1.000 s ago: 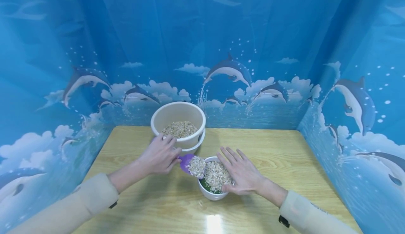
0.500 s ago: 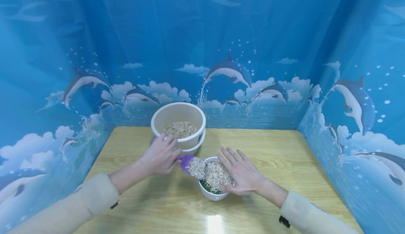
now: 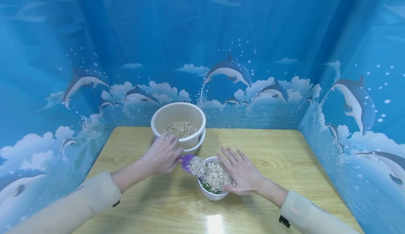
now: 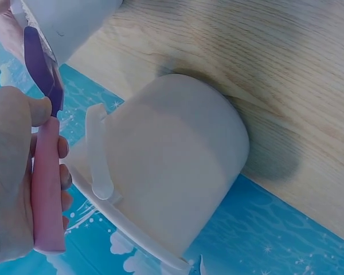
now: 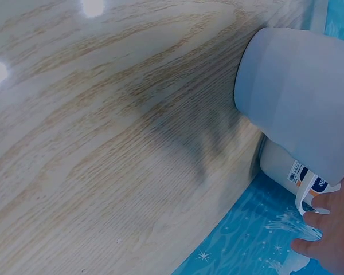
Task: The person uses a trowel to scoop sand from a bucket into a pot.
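Note:
My left hand point(image 3: 162, 155) grips the pink handle point(image 4: 48, 189) of a small trowel with a purple blade point(image 3: 187, 163). Pale gravel point(image 3: 197, 166) is heaped on the blade, whose tip is over the left rim of a small white pot point(image 3: 212, 196). More gravel point(image 3: 217, 176) fills much of this pot, and something dark green point(image 3: 207, 187) shows at its front left. My right hand point(image 3: 243, 173), fingers stretched out, rests along the pot's right rim. In the right wrist view, the pot's outer wall point(image 5: 298, 97) hides part of the bucket.
Behind my left hand stands a larger white bucket point(image 3: 178, 109) with gravel inside and a white handle point(image 4: 97, 152). It carries a printed label point(image 5: 309, 179). The wooden table point(image 3: 269, 149) is enclosed by blue curtains point(image 3: 177, 33) printed with dolphins.
My left hand and the trowel have shifted very slightly to the right. Some grains now lie on the green patch in the pot. The right hand has stayed still.

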Available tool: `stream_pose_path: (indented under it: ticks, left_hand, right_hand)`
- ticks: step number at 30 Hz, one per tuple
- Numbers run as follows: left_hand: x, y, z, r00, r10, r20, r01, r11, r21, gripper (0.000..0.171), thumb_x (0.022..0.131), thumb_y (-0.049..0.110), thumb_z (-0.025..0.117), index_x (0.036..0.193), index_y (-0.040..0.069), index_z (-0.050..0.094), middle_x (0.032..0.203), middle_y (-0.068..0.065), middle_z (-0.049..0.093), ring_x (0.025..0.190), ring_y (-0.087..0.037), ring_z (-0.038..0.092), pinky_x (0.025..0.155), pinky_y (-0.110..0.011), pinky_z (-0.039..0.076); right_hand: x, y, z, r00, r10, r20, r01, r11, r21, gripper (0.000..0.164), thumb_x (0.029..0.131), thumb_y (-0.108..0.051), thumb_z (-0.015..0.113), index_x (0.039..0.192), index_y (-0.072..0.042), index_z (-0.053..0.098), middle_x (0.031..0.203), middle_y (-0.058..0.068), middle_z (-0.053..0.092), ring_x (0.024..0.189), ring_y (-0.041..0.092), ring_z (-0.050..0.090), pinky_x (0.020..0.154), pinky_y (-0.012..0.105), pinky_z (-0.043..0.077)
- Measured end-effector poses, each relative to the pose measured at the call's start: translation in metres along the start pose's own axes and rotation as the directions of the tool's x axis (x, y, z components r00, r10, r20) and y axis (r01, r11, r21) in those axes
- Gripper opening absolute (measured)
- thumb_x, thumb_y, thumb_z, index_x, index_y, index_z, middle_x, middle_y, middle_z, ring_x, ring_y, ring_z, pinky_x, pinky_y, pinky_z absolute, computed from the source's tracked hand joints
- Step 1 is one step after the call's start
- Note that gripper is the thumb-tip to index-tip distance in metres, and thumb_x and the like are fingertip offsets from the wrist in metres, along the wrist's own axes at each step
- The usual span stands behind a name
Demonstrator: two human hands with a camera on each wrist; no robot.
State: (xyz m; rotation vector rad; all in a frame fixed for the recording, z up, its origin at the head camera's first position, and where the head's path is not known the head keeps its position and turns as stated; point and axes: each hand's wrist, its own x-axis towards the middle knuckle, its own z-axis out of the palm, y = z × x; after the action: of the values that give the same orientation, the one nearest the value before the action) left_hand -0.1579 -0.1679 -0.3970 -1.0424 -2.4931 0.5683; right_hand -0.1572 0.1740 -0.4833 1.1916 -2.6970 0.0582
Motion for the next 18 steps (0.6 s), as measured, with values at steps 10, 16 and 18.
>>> stream_pose_path:
  ticks: [10, 16, 18]
  left_hand:
    - [0.0071, 0.0004, -0.0060, 1.000, 0.013, 0.011, -0.013, 0.999, 0.041, 0.042, 0.098, 0.059, 0.059, 0.088, 0.019, 0.067, 0.097, -0.009, 0.070, 0.101, -0.027, 0.063, 0.093, -0.046, 0.051]
    - [0.0092, 0.0003, -0.0076, 1.000, 0.016, 0.021, -0.017, 0.998, 0.053, 0.044, 0.099, 0.060, 0.058, 0.088, 0.019, 0.068, 0.098, -0.009, 0.071, 0.102, -0.027, 0.063, 0.093, -0.045, 0.051]
    - [0.0095, 0.0003, -0.0083, 0.999, 0.018, 0.027, -0.019, 0.998, 0.061, 0.044, 0.099, 0.060, 0.058, 0.088, 0.019, 0.068, 0.098, -0.009, 0.071, 0.102, -0.027, 0.063, 0.092, -0.045, 0.051]
  right_hand:
    - [-0.0003, -0.0001, -0.0010, 1.000, 0.001, 0.007, -0.002, 1.000, 0.007, 0.127, 0.083, -0.095, -0.006, 0.164, -0.005, 0.032, 0.172, 0.023, 0.027, 0.156, 0.046, 0.036, 0.122, 0.068, 0.033]
    - [-0.0003, -0.0001, -0.0018, 1.000, 0.004, 0.012, -0.004, 1.000, 0.017, 0.125, 0.084, -0.095, -0.003, 0.165, -0.006, 0.030, 0.172, 0.023, 0.027, 0.157, 0.046, 0.035, 0.122, 0.068, 0.032]
    - [-0.0003, 0.0001, -0.0015, 1.000, 0.002, 0.013, -0.003, 1.000, 0.022, 0.124, 0.085, -0.095, -0.001, 0.165, -0.006, 0.030, 0.172, 0.023, 0.027, 0.157, 0.046, 0.035, 0.122, 0.068, 0.032]
